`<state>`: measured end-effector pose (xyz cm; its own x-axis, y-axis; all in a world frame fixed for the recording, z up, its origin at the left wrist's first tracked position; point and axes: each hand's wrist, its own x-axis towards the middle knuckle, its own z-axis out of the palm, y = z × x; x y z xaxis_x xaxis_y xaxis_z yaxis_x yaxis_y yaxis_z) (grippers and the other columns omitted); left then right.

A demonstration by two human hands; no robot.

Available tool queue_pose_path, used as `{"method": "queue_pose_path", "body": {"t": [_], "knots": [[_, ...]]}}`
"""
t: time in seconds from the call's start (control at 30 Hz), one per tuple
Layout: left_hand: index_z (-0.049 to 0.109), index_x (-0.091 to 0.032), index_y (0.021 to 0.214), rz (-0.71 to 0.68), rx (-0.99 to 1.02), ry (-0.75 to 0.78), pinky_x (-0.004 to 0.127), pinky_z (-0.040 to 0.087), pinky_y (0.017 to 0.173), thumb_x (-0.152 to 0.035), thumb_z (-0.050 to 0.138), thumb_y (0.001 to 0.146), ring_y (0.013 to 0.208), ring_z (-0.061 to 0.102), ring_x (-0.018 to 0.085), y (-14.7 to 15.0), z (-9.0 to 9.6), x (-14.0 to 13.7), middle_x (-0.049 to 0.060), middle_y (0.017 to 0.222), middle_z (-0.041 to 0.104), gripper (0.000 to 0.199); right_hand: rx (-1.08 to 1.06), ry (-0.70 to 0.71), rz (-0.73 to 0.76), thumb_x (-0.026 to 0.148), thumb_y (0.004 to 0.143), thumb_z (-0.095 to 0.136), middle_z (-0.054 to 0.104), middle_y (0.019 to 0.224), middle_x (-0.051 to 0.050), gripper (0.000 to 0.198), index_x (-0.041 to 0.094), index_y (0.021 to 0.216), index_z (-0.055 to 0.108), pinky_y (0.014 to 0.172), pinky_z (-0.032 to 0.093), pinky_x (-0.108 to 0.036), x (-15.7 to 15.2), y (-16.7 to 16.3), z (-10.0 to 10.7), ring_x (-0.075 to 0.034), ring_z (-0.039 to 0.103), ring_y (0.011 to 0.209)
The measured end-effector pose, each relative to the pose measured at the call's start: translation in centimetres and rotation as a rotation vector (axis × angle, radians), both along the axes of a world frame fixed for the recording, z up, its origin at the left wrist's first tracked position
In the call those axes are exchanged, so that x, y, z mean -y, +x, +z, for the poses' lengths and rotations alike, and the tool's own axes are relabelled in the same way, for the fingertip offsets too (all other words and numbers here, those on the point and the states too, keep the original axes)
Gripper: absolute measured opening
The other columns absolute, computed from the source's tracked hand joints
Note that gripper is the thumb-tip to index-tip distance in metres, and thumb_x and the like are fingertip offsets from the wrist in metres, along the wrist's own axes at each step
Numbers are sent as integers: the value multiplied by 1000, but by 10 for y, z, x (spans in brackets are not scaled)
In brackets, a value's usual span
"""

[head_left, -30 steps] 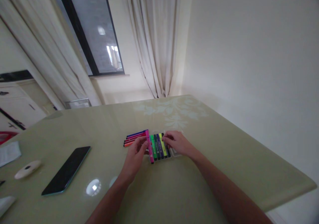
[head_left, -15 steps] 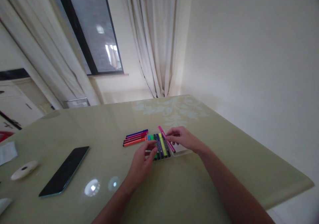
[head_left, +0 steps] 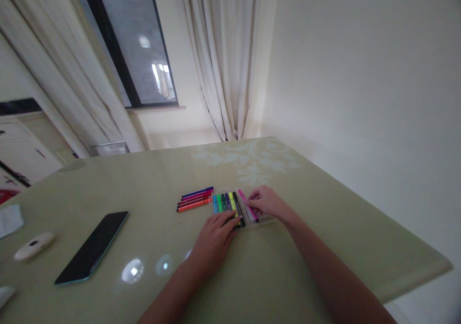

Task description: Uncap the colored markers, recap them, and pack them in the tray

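A clear plastic pen case (head_left: 268, 219) lies opened out on the table. Its left half holds a row of felt-tip pens (head_left: 226, 201) in blue, green, purple, yellow and black. Across the lower ends of that row my left hand (head_left: 218, 228) lies flat with its fingers stretched out. My right hand (head_left: 264, 201) pinches a pink felt-tip pen (head_left: 242, 196) over the case's right half, just right of the black pen. Left of the case, several loose felt-tip pens (head_left: 194, 205) in orange, red, pink and blue lie side by side.
A dark phone or tablet (head_left: 91, 247) rests on the left of the glossy table (head_left: 144, 180). Farther left are a white oval object (head_left: 35, 245) and a pale cloth or tissue (head_left: 10, 219). The right-hand wall (head_left: 360, 98) runs along the table's right side.
My right hand has moved slightly right and lower with the pink pen, which now sits over the case's right half. My left hand has gone from curled to flat on the pens.
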<state>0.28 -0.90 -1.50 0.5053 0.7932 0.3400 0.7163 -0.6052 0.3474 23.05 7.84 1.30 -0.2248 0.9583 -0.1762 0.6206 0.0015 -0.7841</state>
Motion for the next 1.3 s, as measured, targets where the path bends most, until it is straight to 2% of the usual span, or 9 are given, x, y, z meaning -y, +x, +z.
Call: {"method": "queue_pose_path", "body": {"t": [0.13, 0.27, 0.57, 0.73, 0.87, 0.93, 1.0, 1.13, 1.3], "knots": [[60, -29, 138, -6, -26, 3, 47, 46, 111, -23, 51, 102, 131, 56, 25, 0, 1, 0, 6, 144, 61, 38, -7, 34, -37, 26, 87, 68, 73, 63, -3, 18, 14, 75, 74, 50, 48, -21, 0, -1, 0, -13, 65, 50], [60, -29, 138, -8, -50, -4, 48, 46, 111, -21, 52, 101, 131, 57, 25, 1, 3, 0, 6, 144, 61, 39, -35, 38, -5, 24, 87, 67, 71, 59, -2, 18, 14, 74, 73, 50, 48, -20, 2, -1, 4, -12, 63, 49], [60, -28, 138, -18, -53, -12, 48, 46, 112, -19, 55, 99, 131, 57, 26, 1, 5, 0, 7, 144, 61, 40, -65, -23, -26, 21, 86, 70, 71, 60, -2, 10, 15, 79, 67, 49, 51, -19, 7, -6, 4, -13, 67, 51], [60, -30, 138, -21, -36, -4, 49, 47, 111, -19, 52, 99, 131, 57, 26, 2, 2, 1, 7, 143, 62, 42, 33, -11, -23, 19, 86, 68, 69, 55, -1, 19, 16, 68, 66, 46, 45, -19, 9, -9, 10, -11, 61, 46], [60, -28, 138, -18, 70, -41, 46, 47, 111, -24, 51, 101, 128, 59, 24, 0, 4, -2, 8, 140, 64, 39, 67, 13, 6, 20, 88, 66, 68, 54, -2, 25, 16, 63, 66, 47, 44, -19, 11, -12, 11, -11, 60, 46], [62, -26, 135, 51, 145, -38, 43, 49, 108, -27, 48, 102, 124, 62, 23, -8, 8, -8, 8, 135, 67, 36, 80, 40, 5, 20, 88, 65, 69, 54, -2, 26, 16, 62, 66, 49, 45, -20, 11, -12, 9, -12, 61, 47], [66, -25, 129, 201, 157, -4, 43, 49, 107, -25, 45, 102, 121, 62, 24, -21, 12, -15, 9, 130, 69, 34, 89, 52, 3, 20, 88, 65, 69, 56, -2, 26, 16, 62, 66, 50, 45, -21, 10, -11, 8, -12, 61, 47], [65, -19, 127, 523, -68, 25, 49, 46, 103, -18, 42, 100, 118, 59, 31, -52, 17, -26, 12, 130, 67, 36, 121, 68, 27, 23, 90, 63, 71, 59, -2, 27, 17, 65, 67, 50, 43, -20, 8, -9, 6, -11, 61, 48], [68, -21, 112, 607, -241, -12, 46, 46, 94, -28, 46, 101, 112, 59, 32, -68, 20, -26, 12, 121, 67, 25, 168, 179, -10, 27, 93, 60, 74, 67, -3, 26, 17, 70, 69, 56, 43, -22, 5, -7, 9, -12, 63, 54]]}}
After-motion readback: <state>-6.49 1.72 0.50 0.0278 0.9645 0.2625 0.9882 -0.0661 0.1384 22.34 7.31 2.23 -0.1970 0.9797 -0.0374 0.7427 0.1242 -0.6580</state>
